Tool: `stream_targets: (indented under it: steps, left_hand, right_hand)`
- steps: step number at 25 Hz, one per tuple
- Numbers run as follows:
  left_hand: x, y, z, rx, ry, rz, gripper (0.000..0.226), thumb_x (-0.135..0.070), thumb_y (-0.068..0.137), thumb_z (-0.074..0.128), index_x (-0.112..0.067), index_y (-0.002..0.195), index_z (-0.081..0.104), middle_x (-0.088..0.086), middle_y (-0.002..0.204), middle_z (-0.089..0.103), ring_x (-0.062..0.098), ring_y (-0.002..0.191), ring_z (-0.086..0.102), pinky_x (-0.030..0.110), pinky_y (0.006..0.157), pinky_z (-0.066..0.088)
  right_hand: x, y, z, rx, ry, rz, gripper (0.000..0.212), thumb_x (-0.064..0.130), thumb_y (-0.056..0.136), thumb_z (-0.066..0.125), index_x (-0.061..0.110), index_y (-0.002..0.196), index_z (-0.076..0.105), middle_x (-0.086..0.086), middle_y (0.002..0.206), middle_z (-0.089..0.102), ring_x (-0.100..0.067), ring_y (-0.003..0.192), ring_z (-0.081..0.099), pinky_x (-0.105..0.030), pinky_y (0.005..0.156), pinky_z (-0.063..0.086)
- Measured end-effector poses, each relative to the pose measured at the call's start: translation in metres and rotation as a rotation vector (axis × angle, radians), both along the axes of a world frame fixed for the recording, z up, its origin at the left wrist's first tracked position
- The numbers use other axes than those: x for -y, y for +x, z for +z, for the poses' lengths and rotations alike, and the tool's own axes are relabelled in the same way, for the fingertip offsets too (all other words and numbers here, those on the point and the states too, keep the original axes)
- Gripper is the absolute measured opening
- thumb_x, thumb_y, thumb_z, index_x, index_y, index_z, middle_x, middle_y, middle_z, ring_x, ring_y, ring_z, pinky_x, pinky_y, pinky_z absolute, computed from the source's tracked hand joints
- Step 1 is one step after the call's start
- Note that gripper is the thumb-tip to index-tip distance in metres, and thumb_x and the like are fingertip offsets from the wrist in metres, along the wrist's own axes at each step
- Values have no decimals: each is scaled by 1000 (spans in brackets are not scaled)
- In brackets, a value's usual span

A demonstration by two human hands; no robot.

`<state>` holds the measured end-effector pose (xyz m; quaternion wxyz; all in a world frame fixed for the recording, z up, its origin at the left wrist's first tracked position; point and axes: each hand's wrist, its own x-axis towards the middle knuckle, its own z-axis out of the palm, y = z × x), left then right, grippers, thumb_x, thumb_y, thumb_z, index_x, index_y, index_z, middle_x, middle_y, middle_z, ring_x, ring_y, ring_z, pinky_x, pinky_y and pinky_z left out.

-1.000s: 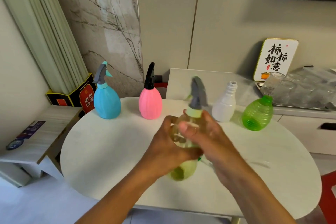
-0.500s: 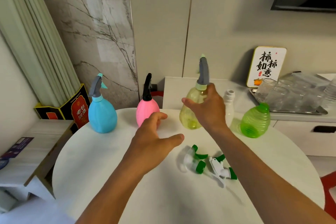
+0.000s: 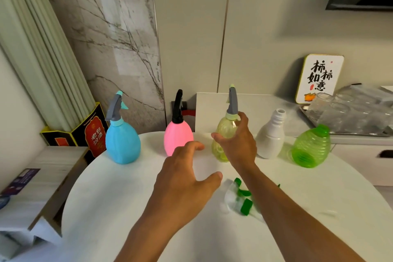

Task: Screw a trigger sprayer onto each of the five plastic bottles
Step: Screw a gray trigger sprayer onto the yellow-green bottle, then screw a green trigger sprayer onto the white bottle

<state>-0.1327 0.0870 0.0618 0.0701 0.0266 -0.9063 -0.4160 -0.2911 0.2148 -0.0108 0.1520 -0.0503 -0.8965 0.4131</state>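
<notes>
Five bottles stand in a row at the back of the round white table (image 3: 119, 215). The blue bottle (image 3: 122, 144), the pink bottle (image 3: 177, 140) and the yellow bottle (image 3: 222, 134) each carry a trigger sprayer. The white bottle (image 3: 271, 138) and the green bottle (image 3: 311, 149) have bare necks. My right hand (image 3: 238, 144) wraps around the yellow bottle, which stands on the table. My left hand (image 3: 187, 178) hovers open over the table in front of the pink bottle. Loose white and green sprayers (image 3: 240, 198) lie on the table, partly hidden under my right forearm.
A counter behind the table holds a metal tray of glasses (image 3: 344, 110) and a sign with characters (image 3: 319, 78). A low wooden shelf (image 3: 32, 187) and a dark box (image 3: 89, 132) sit to the left, by the curtain.
The yellow bottle with its sprayer went from both hands near the table's front to the back row. My left hand let go and now hangs open; little has changed in the last half second.
</notes>
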Motion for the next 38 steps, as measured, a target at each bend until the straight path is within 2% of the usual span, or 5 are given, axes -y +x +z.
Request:
stream_targets:
  steps: [4,9,14,24,38]
  left_hand:
    - [0,0,0,-14,24,-10,58,-49,81,66,-46,129,34,-25,117,36,-1,110,35,21,90,35]
    - [-6,0,-6,7,13,-33,55,-50,79,67,-49,124,36,-26,116,38,0,111,38,23,90,34]
    - [-14,-2,-9,17,29,-19,54,-46,78,69,-46,123,41,-21,122,46,4,115,43,24,90,36]
    - [-22,-3,-22,-4,-36,-15,52,-47,80,67,-51,122,37,-28,120,41,0,115,40,25,93,37]
    - [-18,5,-19,-113,-222,-137,57,-47,85,62,-44,132,32,-31,122,33,-7,113,34,16,92,30]
  right_hand:
    - [-18,16,8,179,4,81,123,52,59,87,24,152,11,-5,148,45,-32,129,50,-43,95,48]
    - [-87,54,14,232,-42,49,58,39,72,82,22,123,58,3,105,69,-19,93,64,-34,84,50]
    - [-111,51,27,-17,-191,-157,31,23,82,71,16,108,55,6,74,63,-26,78,65,-41,73,51]
    - [-116,12,15,-72,-228,-265,103,38,74,81,21,153,17,-7,156,36,-32,135,45,-43,96,42]
    - [-121,3,8,156,35,-106,59,44,70,76,14,118,57,-10,109,59,-35,95,61,-37,74,45]
